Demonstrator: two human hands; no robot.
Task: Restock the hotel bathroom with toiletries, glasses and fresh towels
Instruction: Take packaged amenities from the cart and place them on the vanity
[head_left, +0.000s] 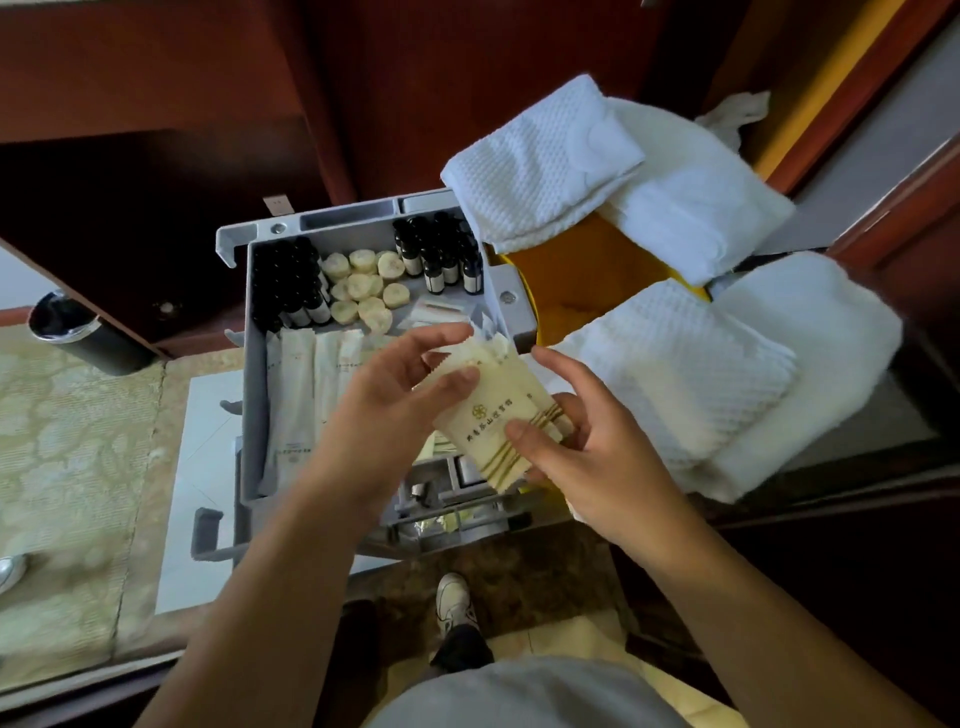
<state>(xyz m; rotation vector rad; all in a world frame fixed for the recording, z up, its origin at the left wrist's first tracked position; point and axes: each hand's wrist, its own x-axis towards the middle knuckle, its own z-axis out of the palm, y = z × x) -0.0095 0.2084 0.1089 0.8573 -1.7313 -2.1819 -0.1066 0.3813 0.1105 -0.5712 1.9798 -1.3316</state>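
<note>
both hands hold a small stack of cream packets (498, 410) just above the near right corner of a grey tray (353, 213). the left hand (410, 395) pinches the stack's upper edge between thumb and curled fingers. the right hand (587, 441) grips the lower end, thumb pressed on the printed face beside the gold stripes, fingers tucked behind. the top packet carries a gold emblem and a line of characters.

inside the tray, dark bottles (288, 280) stand packed along the far left, a second cluster of bottles (441, 254) stands at the far right, and round pale soaps (363, 283) lie between them. long wrapped packets (291, 395) lie side by side along the left wall.

right of the tray, folded white towels (571, 161) rest over the rim of a yellow bag (582, 270), and more towels (701, 374) are stacked nearer. a black bin (78, 332) stands at the far left. a shoe (454, 603) shows on the floor below.
</note>
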